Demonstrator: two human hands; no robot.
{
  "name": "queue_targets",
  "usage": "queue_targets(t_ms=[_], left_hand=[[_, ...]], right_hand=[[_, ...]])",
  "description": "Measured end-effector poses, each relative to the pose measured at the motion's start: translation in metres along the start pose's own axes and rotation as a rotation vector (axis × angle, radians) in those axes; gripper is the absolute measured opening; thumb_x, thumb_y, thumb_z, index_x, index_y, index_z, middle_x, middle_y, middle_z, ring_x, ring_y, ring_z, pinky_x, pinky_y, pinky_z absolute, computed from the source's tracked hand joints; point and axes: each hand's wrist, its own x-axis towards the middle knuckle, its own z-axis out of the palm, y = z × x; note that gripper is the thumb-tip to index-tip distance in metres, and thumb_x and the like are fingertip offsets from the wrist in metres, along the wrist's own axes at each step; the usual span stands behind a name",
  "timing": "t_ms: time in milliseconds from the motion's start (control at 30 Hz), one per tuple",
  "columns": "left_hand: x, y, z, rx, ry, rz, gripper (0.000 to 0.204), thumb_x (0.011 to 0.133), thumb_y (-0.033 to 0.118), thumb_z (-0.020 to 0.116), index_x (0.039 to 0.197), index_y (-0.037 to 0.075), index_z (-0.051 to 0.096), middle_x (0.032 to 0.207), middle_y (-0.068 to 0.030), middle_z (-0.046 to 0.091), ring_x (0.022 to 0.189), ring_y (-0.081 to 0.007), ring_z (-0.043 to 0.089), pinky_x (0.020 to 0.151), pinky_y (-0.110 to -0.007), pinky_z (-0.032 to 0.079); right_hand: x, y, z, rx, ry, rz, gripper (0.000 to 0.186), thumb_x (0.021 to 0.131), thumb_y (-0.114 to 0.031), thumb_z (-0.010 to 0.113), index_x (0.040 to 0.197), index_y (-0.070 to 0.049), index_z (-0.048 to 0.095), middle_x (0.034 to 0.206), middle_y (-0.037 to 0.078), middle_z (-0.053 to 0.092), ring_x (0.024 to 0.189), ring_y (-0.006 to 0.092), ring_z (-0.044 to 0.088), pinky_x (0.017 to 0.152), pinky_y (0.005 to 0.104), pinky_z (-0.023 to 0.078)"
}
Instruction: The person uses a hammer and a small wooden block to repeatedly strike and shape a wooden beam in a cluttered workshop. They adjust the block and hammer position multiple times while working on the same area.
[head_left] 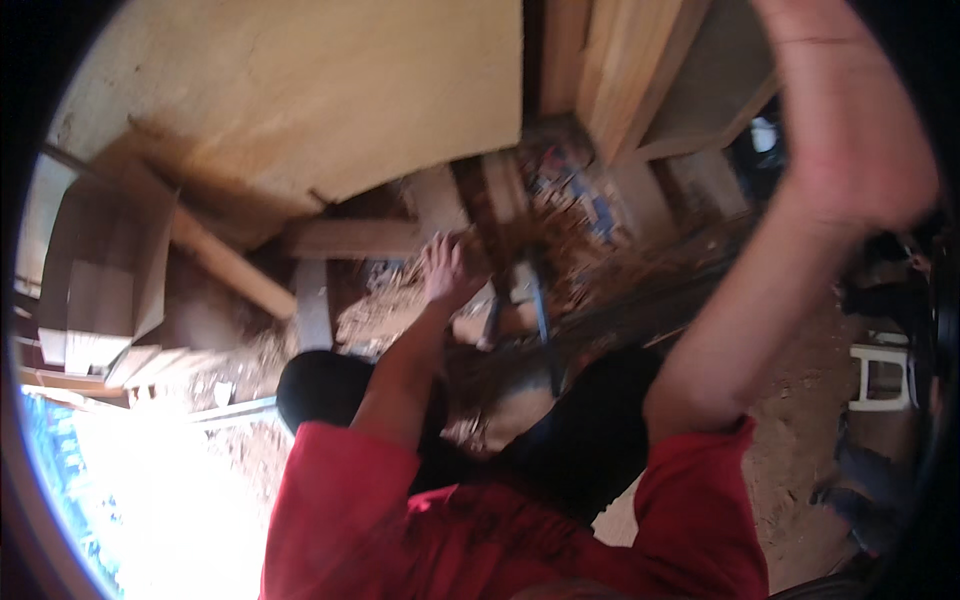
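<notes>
My left hand (pixel 452 272) reaches forward over the work spot, fingers stretched and somewhat apart. It rests on or beside a brown wooden piece (pixel 478 252); blur hides the exact contact. Just right of that hand stands a long, thin bluish tool or bar (pixel 543 315). A short grey-brown piece (pixel 490 322), its kind unclear, lies below the fingers. My right arm (pixel 745 275) is raised and bent at the upper right, smeared by motion. Its hand lies beyond the top edge.
A large tan board (pixel 350 90) leans at the upper left. Wooden beams (pixel 635 70) stand at the top. Wood chips (pixel 570 250) litter the ground. A brown box-like piece (pixel 105 260) is at far left, a white plastic stool (pixel 880 377) at right. My dark-clad knees (pixel 325 390) flank the work.
</notes>
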Motion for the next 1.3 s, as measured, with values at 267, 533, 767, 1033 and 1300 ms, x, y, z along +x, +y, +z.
queue_targets(t_ms=[267,533,767,1033,1300], left_hand=[[0.000,0.007,-0.015,0.040,-0.118,-0.050,0.104,0.082,0.061,0.086,0.163,0.011,0.044,0.174,-0.0230,0.032,0.167,-0.0445,0.018,0.135,-0.065,0.014],[0.000,0.011,-0.017,0.010,-0.145,-0.101,0.105,0.079,0.058,0.092,0.161,0.010,0.046,0.174,-0.0225,0.032,0.168,-0.0434,0.017,0.135,-0.065,0.015],[0.003,0.008,-0.020,-0.031,-0.195,-0.134,0.108,0.073,0.054,0.095,0.158,0.008,0.047,0.175,-0.0203,0.030,0.168,-0.0405,0.015,0.136,-0.062,0.013],[0.000,0.005,-0.023,0.037,-0.245,-0.074,0.129,0.065,0.058,0.098,0.170,0.020,0.034,0.178,-0.0205,0.022,0.169,-0.0435,0.010,0.135,-0.066,0.011],[0.000,0.003,-0.019,0.129,-0.342,-0.056,0.141,0.063,0.061,0.098,0.176,0.026,0.022,0.181,-0.0237,0.015,0.169,-0.0475,0.005,0.134,-0.070,0.009]], right_hand=[[0.010,0.019,-0.010,0.448,-0.117,0.115,0.107,0.093,-0.100,0.012,0.176,-0.035,-0.011,0.179,0.016,-0.032,0.167,0.0372,-0.026,0.127,0.0719,-0.020],[0.014,0.026,-0.016,0.278,-0.338,0.128,0.106,0.095,-0.098,0.018,0.176,-0.037,-0.011,0.180,0.014,-0.033,0.166,0.0354,-0.030,0.127,0.0703,-0.021],[0.004,0.026,-0.014,0.399,-0.075,0.153,0.104,0.094,-0.098,0.013,0.176,-0.038,-0.012,0.180,0.014,-0.033,0.167,0.0364,-0.028,0.126,0.0746,-0.018],[0.018,0.041,-0.026,0.298,-0.369,0.105,0.095,0.098,-0.093,0.009,0.177,-0.040,0.003,0.185,0.017,-0.015,0.168,0.0498,-0.012,0.128,0.0808,-0.005],[0.010,0.043,-0.017,0.357,-0.191,0.166,0.095,0.098,-0.093,0.006,0.177,-0.040,0.014,0.185,0.018,-0.006,0.168,0.0522,-0.007,0.129,0.0784,-0.006]])
